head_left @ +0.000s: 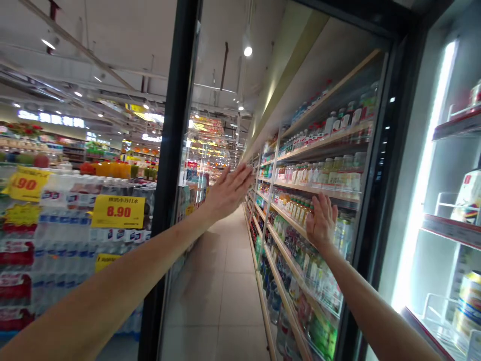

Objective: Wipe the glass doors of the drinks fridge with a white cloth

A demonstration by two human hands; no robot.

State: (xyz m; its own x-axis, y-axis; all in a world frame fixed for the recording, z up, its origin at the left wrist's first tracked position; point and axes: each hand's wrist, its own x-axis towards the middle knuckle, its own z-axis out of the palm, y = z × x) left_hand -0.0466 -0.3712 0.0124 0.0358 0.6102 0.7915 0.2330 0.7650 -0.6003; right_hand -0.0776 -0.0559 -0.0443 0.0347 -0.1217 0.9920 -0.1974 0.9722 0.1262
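Observation:
A tall glass door (171, 115) with a black frame stands open in front of me. My left hand (230, 193) is raised at the glass, its fingers stretched out and holding nothing. To the right, my right hand (322, 218) also reaches up at the glass, with nothing in it and its fingers spread and slightly bent. Whether either palm actually presses on the pane cannot be made out. Behind the right hand, rows of drink bottles (338, 173) on shelves show in or through the glass.
At the right is a lit fridge cabinet (413, 200) with cans and cartons on its shelves. Stacked packs of bottled drinks (67, 220) with a yellow price sign (118, 210) stand at the left. A tiled aisle floor (225, 281) shows in the glass.

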